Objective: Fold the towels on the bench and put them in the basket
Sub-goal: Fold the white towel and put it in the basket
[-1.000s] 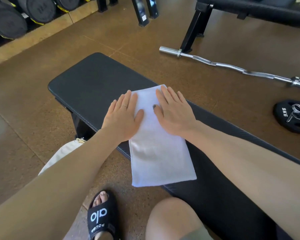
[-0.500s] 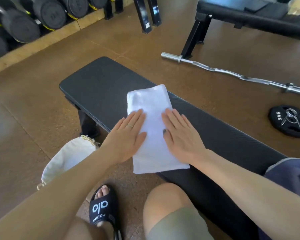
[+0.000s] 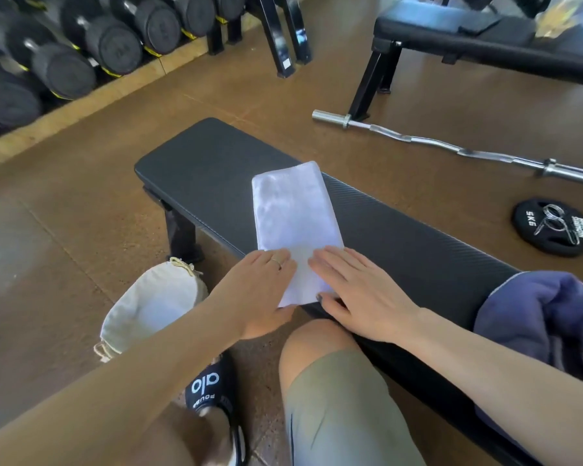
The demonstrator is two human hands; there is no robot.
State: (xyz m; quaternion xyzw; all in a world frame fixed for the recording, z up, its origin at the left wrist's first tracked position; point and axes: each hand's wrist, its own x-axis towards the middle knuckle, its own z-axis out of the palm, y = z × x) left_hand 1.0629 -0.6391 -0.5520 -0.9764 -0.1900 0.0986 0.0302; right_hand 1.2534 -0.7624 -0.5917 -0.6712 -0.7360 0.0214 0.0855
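Taking the white towel as the landmark: nearest the camera, at its near end, both hands lie flat on it. The left hand rests on the near left corner, fingers straight and close together, holding nothing. The right hand rests on the near right corner, its fingers likewise straight and pressed together, palm down. Flat palms at the near edge look meant to smooth the cloth and pin it so the next fold stays square; that is a judgement.

The towel itself is folded into a long narrow strip lying across the counter, its near end overhanging the counter's near edge under the hands, its far end reaching almost to the far edge. Laid crosswise like this it has firm padding under most of its length for creasing.

Left of the towel and lower, on the floor, stands the cream basket, mouth open toward the person, near enough for a short drop. Right of the towel, on the same counter, a dark blue towel lies bunched and unfolded, probably next in turn.

Beyond the towel, on the floor, lies a chrome curl bar.
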